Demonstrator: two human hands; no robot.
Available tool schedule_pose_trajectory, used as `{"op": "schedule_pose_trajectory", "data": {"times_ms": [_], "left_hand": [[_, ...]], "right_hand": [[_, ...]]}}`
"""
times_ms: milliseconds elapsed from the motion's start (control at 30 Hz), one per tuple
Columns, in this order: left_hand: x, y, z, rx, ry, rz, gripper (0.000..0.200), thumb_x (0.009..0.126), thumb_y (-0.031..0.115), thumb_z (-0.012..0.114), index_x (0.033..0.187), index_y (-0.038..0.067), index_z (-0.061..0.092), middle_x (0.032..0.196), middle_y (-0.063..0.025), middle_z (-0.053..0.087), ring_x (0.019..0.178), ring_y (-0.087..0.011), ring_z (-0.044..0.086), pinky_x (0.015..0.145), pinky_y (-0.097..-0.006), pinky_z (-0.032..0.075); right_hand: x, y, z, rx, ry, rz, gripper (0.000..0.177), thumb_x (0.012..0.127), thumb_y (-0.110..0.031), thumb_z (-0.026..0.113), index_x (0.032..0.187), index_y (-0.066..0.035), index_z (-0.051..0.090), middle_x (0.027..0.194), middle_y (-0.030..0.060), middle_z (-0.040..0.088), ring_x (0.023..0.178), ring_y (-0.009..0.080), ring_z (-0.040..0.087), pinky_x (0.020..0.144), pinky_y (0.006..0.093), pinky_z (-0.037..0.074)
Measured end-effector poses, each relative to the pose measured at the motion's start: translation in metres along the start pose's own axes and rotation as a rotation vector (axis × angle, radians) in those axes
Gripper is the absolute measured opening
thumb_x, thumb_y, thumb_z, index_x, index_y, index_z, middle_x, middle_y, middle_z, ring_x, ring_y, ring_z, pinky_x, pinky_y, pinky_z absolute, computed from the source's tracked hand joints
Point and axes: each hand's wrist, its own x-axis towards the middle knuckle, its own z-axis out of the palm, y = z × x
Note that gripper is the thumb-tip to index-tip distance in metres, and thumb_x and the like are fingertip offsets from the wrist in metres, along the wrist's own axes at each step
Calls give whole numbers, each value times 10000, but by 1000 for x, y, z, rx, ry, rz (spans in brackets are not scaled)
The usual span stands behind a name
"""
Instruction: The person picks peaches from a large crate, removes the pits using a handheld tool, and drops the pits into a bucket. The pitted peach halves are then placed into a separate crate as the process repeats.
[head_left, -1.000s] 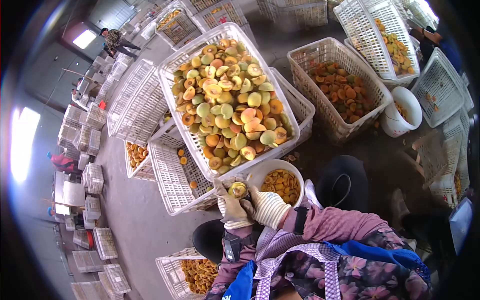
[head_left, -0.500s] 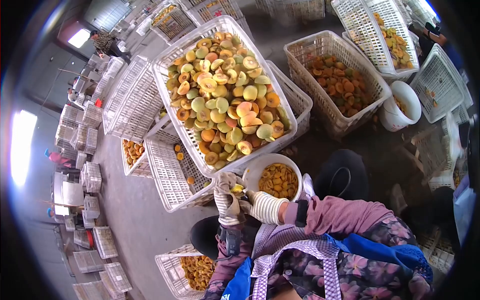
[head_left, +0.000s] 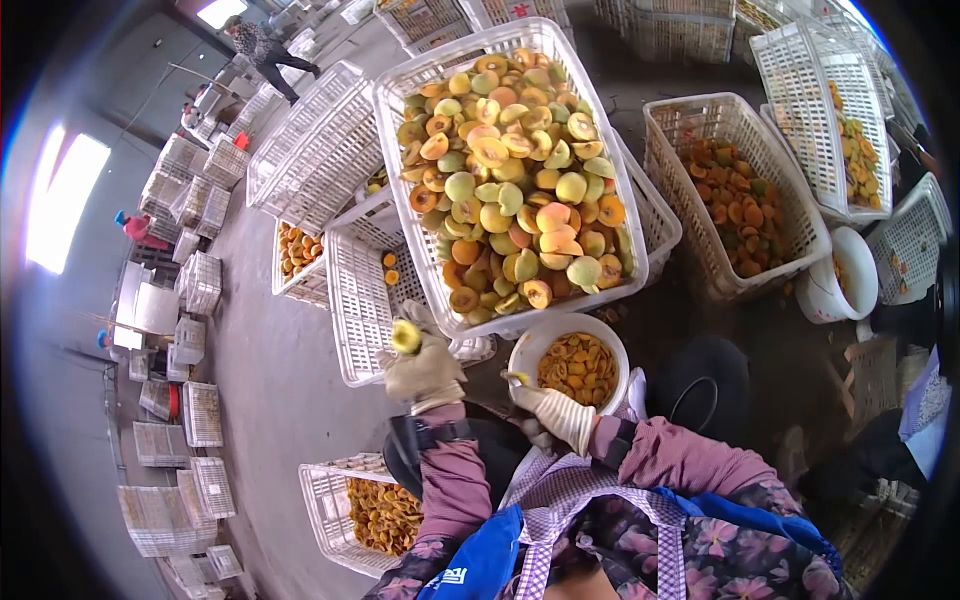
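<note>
My left hand [head_left: 425,372], in a pale work glove, grips a yellow-green peach half [head_left: 405,337] at its fingertips, over the near edge of a white crate [head_left: 352,300] with a few orange halves in it. My right hand [head_left: 560,412], gloved too, is closed beside a white bucket [head_left: 522,352] of orange-brown fruit pieces [head_left: 580,372]. A small yellow-green bit [head_left: 518,379] shows at its fingertips; what else it holds is hidden. Ahead stands a large white crate [head_left: 388,120] heaped with halved peaches [head_left: 510,190], some with pits showing.
At the right stand another crate [head_left: 690,225] of orange halves and a white bucket [head_left: 868,265]. A crate [head_left: 325,520] of orange-brown pieces sits at the lower left. Stacked crates [head_left: 200,285] line the left side, and a person [head_left: 262,52] is walking in the background.
My hands were together over the yellow-green piece and have parted. The left has moved left and forward with the peach half; the right stays near the bucket. The view has shifted.
</note>
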Motion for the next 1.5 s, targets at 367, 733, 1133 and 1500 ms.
{"op": "schedule_pose_trajectory", "data": {"times_ms": [367, 733, 1133, 1500], "left_hand": [[59, 17, 60, 955, -714, 773, 339, 832, 142, 450, 1138, 41, 556, 1026, -154, 620, 988, -276, 567, 883, -391, 402], [42, -4, 28, 255, -388, 576, 200, 744, 68, 539, 936, 26, 574, 864, -187, 606, 813, -343, 610, 723, -410, 488], [-135, -52, 62, -1134, -545, -173, 283, 926, 63, 443, 1196, 11, 507, 1162, -87, 566, 1063, -211, 540, 946, -277, 414], [-120, -29, 47, -1622, -733, -568, 209, 933, 284, 525, 959, 89, 595, 810, 27, 576, 730, -81, 530, 655, -216, 452]], "right_hand": [[29, 7, -76, -5, 280, -45, 334, 895, -429, 502, 769, -121, 523, 524, -1, 468, 381, 152, 428, 377, 308, 370], [24, 26, -32, 55, 401, -382, 236, 873, -376, 578, 805, -152, 552, 558, -51, 491, 386, 63, 419, 359, 214, 339], [60, 87, -69, -493, 459, -848, 228, 956, -242, 458, 1006, -24, 501, 846, 66, 573, 728, 152, 495, 667, 270, 431], [43, 58, -74, -861, 499, -691, 354, 935, -253, 471, 1112, 50, 513, 922, 190, 621, 810, 278, 579, 734, 351, 451]]}}
